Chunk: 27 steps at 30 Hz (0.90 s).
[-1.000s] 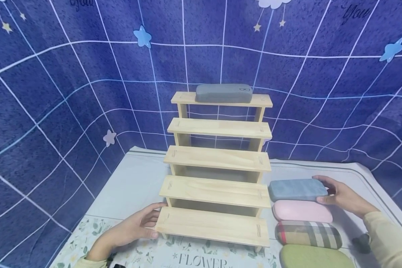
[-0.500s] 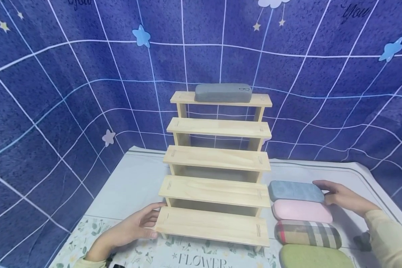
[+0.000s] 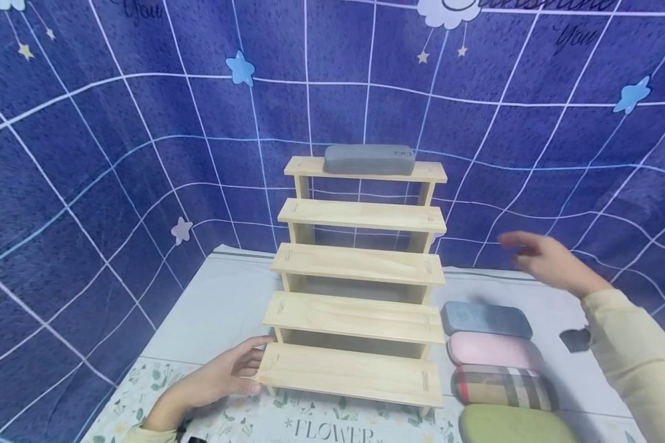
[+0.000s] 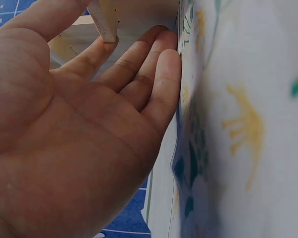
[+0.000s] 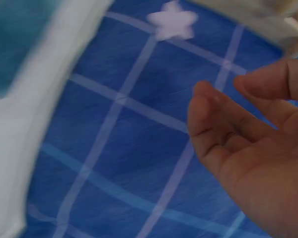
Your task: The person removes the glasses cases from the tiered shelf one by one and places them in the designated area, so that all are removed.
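Note:
A stepped wooden rack (image 3: pixel 357 263) stands mid-view in the head view, with a grey glasses case (image 3: pixel 368 160) on its top step. My left hand (image 3: pixel 213 376) rests at the rack's lower left end. In the left wrist view its fingers (image 4: pixel 139 74) extend beside the board end, the index fingertip touching the wood. My right hand (image 3: pixel 551 261) is raised above the table's right side, fingers loosely bent, holding nothing. Below it lie a blue glasses case (image 3: pixel 487 320), a pink one (image 3: pixel 495 351), a plaid one (image 3: pixel 504 387) and a green one (image 3: pixel 515 424) in a row.
A blue grid-patterned curtain (image 3: pixel 144 160) with stars hangs behind and at the sides. The white table cover (image 3: pixel 221 295) has a floral front part. A small dark object (image 3: pixel 576 339), too unclear to name, shows beside the right sleeve.
My right hand has let go of the blue glasses case and risen away from it, up and to the back. The left hand has stayed at the rack; the head view has shifted slightly.

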Tool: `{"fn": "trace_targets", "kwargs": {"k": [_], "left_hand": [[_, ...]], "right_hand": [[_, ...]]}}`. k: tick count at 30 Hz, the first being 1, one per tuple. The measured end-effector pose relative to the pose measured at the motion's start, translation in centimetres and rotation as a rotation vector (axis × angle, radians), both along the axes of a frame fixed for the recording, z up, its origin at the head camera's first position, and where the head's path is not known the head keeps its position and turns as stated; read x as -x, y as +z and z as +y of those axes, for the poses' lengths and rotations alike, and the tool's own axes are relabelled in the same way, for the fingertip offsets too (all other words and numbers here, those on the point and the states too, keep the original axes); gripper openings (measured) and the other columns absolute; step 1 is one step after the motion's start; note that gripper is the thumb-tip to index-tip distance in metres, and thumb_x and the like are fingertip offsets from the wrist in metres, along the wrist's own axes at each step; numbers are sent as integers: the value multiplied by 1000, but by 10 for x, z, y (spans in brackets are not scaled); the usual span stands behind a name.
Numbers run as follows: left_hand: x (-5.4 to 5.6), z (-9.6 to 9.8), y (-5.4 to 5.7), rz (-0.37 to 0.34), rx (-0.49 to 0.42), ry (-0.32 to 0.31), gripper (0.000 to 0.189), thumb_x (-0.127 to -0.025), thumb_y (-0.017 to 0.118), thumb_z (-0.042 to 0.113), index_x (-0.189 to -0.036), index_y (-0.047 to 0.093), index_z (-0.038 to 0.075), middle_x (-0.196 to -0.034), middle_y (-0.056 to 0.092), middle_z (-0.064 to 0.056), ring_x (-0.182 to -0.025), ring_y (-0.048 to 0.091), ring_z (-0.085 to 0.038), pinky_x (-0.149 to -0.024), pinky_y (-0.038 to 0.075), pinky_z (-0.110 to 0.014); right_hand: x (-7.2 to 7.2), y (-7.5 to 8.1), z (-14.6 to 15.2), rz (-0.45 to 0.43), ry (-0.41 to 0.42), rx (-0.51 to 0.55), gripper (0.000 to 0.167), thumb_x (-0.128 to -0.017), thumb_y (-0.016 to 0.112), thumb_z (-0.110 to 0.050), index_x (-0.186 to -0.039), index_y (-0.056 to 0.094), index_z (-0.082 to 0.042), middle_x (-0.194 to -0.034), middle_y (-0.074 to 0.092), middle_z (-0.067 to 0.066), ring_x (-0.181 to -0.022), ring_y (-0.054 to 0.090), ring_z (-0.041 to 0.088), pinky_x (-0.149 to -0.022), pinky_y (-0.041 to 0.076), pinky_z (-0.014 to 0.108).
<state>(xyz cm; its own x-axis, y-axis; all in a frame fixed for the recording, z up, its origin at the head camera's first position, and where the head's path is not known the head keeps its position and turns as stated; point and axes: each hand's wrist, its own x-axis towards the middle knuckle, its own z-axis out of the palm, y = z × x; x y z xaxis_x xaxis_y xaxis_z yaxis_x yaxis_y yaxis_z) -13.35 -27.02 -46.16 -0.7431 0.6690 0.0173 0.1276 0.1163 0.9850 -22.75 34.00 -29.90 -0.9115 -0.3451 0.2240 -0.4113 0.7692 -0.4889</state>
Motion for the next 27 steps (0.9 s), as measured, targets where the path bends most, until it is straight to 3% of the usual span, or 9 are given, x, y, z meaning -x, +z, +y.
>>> {"fn": "trace_targets", "kwargs": {"k": [3, 7, 13, 16, 19, 22, 25, 27], "left_hand": [[0, -1, -1, -19, -13, -7, 79, -93, 69, 1, -157, 21, -2, -143, 47, -29, -128, 54, -25, -104, 45, -31], [-1, -1, -1, -35, -19, -13, 79, -94, 68, 0, -157, 20, -2, -143, 46, -30, -127, 55, -28, -104, 46, -32], [-1, 0, 1, -45, -16, -16, 79, -95, 67, 1, -157, 20, -1, -144, 46, -30, -128, 54, -30, -104, 45, -33], [-2, 0, 2, -43, -7, -10, 79, -95, 67, 3, -157, 19, -2, -144, 46, -30, -129, 54, -29, -104, 45, -31], [-3, 0, 3, -35, -5, -8, 80, -95, 68, 3, -157, 18, -3, -143, 46, -30, -128, 55, -28, -104, 45, -31], [-3, 0, 4, -36, -10, -12, 80, -94, 68, 2, -157, 18, -3, -143, 46, -31, -127, 56, -28, -104, 46, -32], [-3, 0, 4, -34, -10, -10, 80, -94, 68, 2, -157, 18, -4, -142, 47, -30, -127, 56, -29, -104, 45, -32], [-3, 0, 4, -37, -6, -5, 81, -94, 69, 4, -157, 19, -3, -142, 47, -29, -127, 55, -29, -105, 45, -32]], "right_hand": [[9, 33, -27, 36, -14, 13, 40, -94, 58, 1, -134, 58, 7, -129, 60, 30, -109, 63, 43, -84, 56, 39], [21, 67, -60, 109, -40, 65, 39, -92, 59, 0, -131, 63, 3, -125, 65, 24, -105, 64, 36, -76, 49, 17], [39, 100, -95, 176, -50, 154, 36, -95, 60, -8, -130, 63, 2, -122, 66, 25, -90, 64, 13, -69, 46, 14], [50, 112, -110, 158, -54, 186, 41, -96, 66, -17, -133, 62, 0, -124, 65, 24, -83, 61, 2, -70, 47, 17], [62, 120, -122, 95, -49, 217, 52, -95, 71, -27, -140, 57, -2, -132, 61, 22, -90, 63, 6, -78, 51, 23], [74, 126, -132, 30, -40, 213, 65, -95, 72, -34, -148, 49, -4, -141, 54, 21, -104, 62, 22, -88, 52, 37], [86, 130, -140, -9, -27, 199, 72, -94, 73, -37, -152, 44, -5, -146, 50, 21, -116, 57, 33, -96, 47, 48], [92, 133, -145, -17, -19, 181, 75, -93, 73, -39, -152, 43, -5, -146, 49, 22, -123, 53, 35, -101, 43, 50]]}}
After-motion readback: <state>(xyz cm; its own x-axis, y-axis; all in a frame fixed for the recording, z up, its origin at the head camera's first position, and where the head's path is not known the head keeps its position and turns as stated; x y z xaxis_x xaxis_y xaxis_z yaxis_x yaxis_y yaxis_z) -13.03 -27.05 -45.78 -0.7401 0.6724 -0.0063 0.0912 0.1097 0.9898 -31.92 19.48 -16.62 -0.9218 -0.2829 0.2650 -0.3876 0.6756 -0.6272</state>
